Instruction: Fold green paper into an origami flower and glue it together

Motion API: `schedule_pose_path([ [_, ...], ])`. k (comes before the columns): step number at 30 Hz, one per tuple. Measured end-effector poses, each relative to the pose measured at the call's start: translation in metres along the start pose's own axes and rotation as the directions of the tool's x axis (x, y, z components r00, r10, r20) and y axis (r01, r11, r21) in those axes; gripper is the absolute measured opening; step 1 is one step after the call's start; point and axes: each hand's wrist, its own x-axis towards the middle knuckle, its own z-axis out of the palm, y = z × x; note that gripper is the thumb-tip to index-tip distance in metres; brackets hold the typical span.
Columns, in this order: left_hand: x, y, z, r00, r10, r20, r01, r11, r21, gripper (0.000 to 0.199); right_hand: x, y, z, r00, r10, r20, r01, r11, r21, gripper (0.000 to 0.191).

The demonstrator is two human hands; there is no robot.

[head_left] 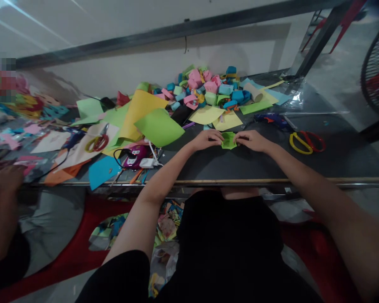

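A small green folded paper piece (229, 141) is between my two hands, low over the dark table (208, 168). My left hand (207, 139) has its fingers closed on the piece's left edge. On its right edge, the fingers of my right hand (252, 140) pinch it. Behind my hands lie pale yellow sheets (206, 114). Farther back is a heap of small folded paper shapes (211, 87) in pink, blue, green and orange.
Red and yellow scissors (306, 142) and a blue glue gun (273, 120) lie to the right. Left are a purple device (135, 156), a large green sheet (159, 126) and more scissors (97, 143). Another person's hand (4, 176) is at far left.
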Motion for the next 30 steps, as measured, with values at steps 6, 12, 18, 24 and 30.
schedule_pose_path([
  [6, -0.008, -0.003, 0.0, 0.998, 0.018, -0.068, -0.01, 0.992, 0.124, 0.016, -0.001, 0.012, 0.004, 0.998, 0.041, -0.05, -0.033, 0.987, 0.16, 0.054],
  [12, -0.018, -0.004, 0.006, 0.99, -0.047, -0.133, 0.055, 0.997, 0.057, 0.028, -0.004, 0.015, 0.012, 0.991, 0.054, -0.122, -0.037, 0.989, 0.141, 0.048],
  [18, -0.016, 0.004, 0.013, 0.996, -0.003, -0.09, 0.025, 0.97, 0.242, 0.028, -0.007, 0.006, 0.019, 0.972, -0.057, -0.227, 0.047, 0.998, -0.051, 0.029],
  [24, -0.006, 0.008, 0.023, 0.995, 0.064, -0.079, -0.023, 0.897, 0.442, 0.031, 0.001, 0.004, 0.023, 0.951, -0.297, -0.085, 0.256, 0.913, -0.319, 0.041],
  [30, -0.003, 0.0, 0.028, 0.993, -0.026, -0.114, 0.065, 0.933, 0.354, 0.038, 0.007, 0.009, 0.034, 0.961, -0.271, -0.061, 0.219, 0.875, -0.432, 0.037],
])
